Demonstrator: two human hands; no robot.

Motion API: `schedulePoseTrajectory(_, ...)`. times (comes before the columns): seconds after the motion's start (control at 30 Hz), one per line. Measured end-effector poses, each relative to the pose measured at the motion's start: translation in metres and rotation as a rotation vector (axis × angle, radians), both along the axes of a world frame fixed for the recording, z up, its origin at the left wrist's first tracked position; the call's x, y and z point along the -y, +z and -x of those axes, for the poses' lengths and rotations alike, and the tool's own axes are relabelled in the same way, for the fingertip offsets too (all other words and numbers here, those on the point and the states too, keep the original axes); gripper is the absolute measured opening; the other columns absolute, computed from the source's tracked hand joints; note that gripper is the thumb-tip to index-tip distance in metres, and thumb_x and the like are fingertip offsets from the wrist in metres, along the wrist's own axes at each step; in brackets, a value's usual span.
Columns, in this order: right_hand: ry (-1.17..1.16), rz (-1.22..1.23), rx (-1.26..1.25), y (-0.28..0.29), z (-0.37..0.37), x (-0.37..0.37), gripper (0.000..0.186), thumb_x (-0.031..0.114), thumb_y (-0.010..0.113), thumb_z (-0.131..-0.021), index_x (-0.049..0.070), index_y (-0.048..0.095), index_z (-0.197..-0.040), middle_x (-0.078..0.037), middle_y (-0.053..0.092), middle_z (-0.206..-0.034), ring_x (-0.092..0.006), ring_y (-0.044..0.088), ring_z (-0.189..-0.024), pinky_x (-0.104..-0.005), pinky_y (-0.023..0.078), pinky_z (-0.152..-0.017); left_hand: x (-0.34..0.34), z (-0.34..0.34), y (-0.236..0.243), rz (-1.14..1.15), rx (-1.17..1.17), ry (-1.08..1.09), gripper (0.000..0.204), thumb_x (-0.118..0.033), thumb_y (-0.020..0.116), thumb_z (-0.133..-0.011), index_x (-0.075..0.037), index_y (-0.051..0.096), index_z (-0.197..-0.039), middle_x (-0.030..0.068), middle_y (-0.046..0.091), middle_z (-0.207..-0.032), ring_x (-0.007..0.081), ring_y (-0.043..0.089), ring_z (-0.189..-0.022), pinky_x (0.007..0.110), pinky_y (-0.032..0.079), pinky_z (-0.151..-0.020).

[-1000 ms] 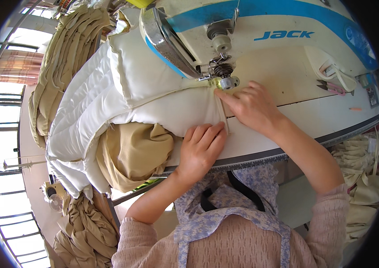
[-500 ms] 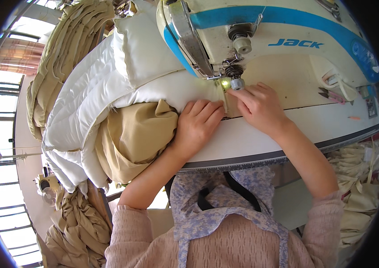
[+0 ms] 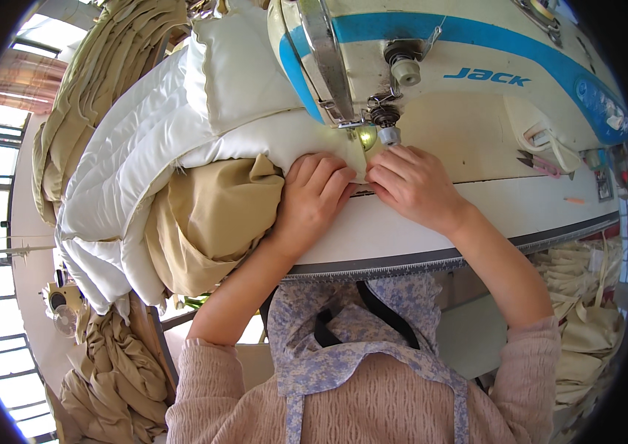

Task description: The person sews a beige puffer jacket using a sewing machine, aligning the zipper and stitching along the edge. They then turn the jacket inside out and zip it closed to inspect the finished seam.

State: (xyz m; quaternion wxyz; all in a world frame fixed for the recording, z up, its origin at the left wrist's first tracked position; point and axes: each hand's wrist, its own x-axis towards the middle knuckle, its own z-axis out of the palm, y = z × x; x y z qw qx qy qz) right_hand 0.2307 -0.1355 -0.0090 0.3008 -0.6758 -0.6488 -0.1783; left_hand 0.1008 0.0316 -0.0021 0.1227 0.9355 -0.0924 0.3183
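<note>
A white padded quilted piece (image 3: 129,126) lies on the sewing table, with its seamed edge running under the needle and lit presser foot (image 3: 365,133) of a white-and-blue sewing machine (image 3: 432,29). My left hand (image 3: 314,192) has curled fingers on the white edge just below the foot. My right hand (image 3: 410,185) pinches the same edge right beside it, its upper fingers near the grey knob under the tension dial. A heap of tan fabric (image 3: 206,222) is tucked against the quilted piece, left of my left hand.
Stacked tan pieces (image 3: 84,74) lie at the upper left, more tan cloth (image 3: 106,370) hangs lower left, and pale bundles (image 3: 580,333) sit at the right. Pink scissors (image 3: 543,166) and an orange pencil (image 3: 574,200) lie right of my hands. A ruler strip (image 3: 403,266) lines the front edge.
Both hands have moved closer together at the seam below the foot. My left hand has moved up; my right forefinger has folded from pointing into a grip. The white edge appears drawn nearer the needle.
</note>
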Motion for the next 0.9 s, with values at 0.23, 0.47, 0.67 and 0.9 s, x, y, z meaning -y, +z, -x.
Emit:
schedulePoseTrajectory(0.23,-0.014,0.06,0.031,0.0,-0.007,-0.002,0.018,0.005,0.073,-0.071,0.007,0.059,-0.082,-0.003,0.058,-0.086,-0.0191,0.061,-0.085,-0.0318,0.054,-0.065,-0.011,-0.006,-0.001,-0.167,-0.025,-0.021,0.023,-0.008,0.076,-0.072,-0.01,0.066,-0.092,0.0011,0.063,-0.091,0.0227,0.059,-0.084,0.038,0.046,-0.08)
schedulePoseTrajectory(0.47,-0.118,0.013,0.139,0.001,-0.012,-0.017,0.012,0.007,0.067,-0.077,0.006,0.061,-0.087,-0.005,0.058,-0.089,-0.0195,0.062,-0.088,-0.0318,0.055,-0.065,-0.027,-0.02,-0.003,-0.204,0.015,-0.002,0.02,-0.009,0.071,-0.072,-0.01,0.065,-0.091,0.0013,0.063,-0.092,0.0219,0.06,-0.086,0.038,0.044,-0.083)
schedulePoseTrajectory(0.67,-0.155,-0.003,0.174,0.001,-0.01,-0.014,0.017,0.007,0.069,-0.076,0.007,0.064,-0.092,-0.004,0.058,-0.088,-0.0198,0.062,-0.084,-0.032,0.054,-0.065,-0.026,-0.019,-0.002,-0.208,0.017,-0.009,0.023,-0.009,0.071,-0.07,-0.011,0.065,-0.092,0.0004,0.062,-0.093,0.0213,0.06,-0.088,0.038,0.045,-0.085)
schedulePoseTrajectory(0.9,-0.127,-0.037,0.015,0.004,-0.006,-0.015,0.02,0.008,0.075,-0.076,0.008,0.067,-0.094,-0.004,0.059,-0.085,-0.0203,0.062,-0.081,-0.0338,0.053,-0.063,-0.026,-0.02,-0.006,-0.094,-0.013,0.017,0.022,-0.008,0.073,-0.074,-0.011,0.066,-0.094,0.0019,0.062,-0.092,0.0238,0.06,-0.089,0.039,0.045,-0.085)
